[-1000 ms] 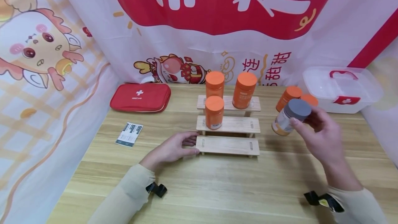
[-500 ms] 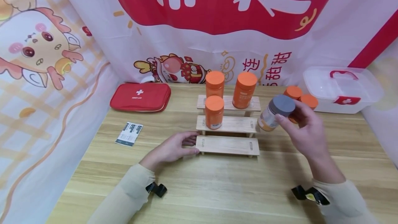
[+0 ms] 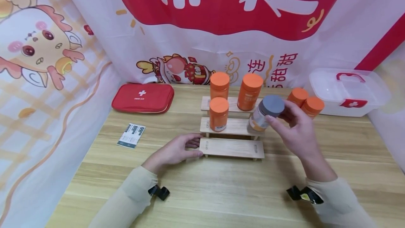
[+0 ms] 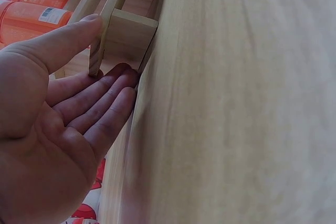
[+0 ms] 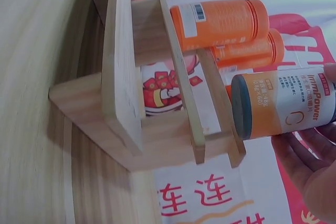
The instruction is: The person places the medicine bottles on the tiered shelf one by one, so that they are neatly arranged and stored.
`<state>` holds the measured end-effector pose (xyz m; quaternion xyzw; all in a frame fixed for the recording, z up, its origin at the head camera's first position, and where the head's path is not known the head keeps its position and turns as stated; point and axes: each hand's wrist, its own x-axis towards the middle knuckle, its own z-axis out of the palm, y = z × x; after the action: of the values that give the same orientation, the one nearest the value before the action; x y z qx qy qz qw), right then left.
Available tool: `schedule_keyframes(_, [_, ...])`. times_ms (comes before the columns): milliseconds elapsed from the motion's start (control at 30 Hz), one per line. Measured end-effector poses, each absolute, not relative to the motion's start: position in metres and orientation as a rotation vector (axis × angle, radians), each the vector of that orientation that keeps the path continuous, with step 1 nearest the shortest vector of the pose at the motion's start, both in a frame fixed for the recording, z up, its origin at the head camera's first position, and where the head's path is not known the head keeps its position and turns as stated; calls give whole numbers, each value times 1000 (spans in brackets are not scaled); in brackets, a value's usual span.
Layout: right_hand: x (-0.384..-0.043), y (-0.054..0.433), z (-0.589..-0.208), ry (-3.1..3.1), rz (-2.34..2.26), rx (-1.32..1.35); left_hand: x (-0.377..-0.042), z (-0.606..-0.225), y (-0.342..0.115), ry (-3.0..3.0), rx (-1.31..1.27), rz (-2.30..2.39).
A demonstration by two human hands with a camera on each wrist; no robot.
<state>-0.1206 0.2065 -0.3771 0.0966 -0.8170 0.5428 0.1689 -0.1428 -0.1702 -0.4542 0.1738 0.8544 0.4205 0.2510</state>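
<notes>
My right hand (image 3: 297, 127) grips a supplement bottle (image 3: 259, 118) with a grey lid and a white-and-orange label. It holds the bottle tilted at the right end of the middle step of a three-step wooden stand (image 3: 232, 147). In the right wrist view, the bottle (image 5: 289, 103) shows its printed label, its base close to the boards. My left hand (image 3: 175, 150) holds the left end of the lowest step; in the left wrist view the thumb is on the board's upper side and the fingers are beneath. One orange bottle (image 3: 218, 115) stands on the middle step.
Two orange bottles, one at the back left (image 3: 219, 85) and one beside it (image 3: 250, 92), stand on the top step. Two more (image 3: 297, 96) stand behind my right hand, near a clear first-aid box (image 3: 348, 90). A red pouch (image 3: 142, 98) and a printed card (image 3: 131, 135) lie left.
My right hand has carried the grey-lidded bottle leftward from beside the orange bottles at right to the middle step's right end. The left hand has stayed at the stand.
</notes>
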Motion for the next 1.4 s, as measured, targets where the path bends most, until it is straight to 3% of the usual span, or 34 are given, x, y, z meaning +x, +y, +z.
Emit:
schedule_keyframes(500, [-131, 188, -383, -2367, 1605, 394, -142, -454, -171, 2328, 469, 1139])
schedule_keyframes(1400, [-137, 178, -390, -2460, 1615, 305, -140, -451, -169, 2329, 476, 1138])
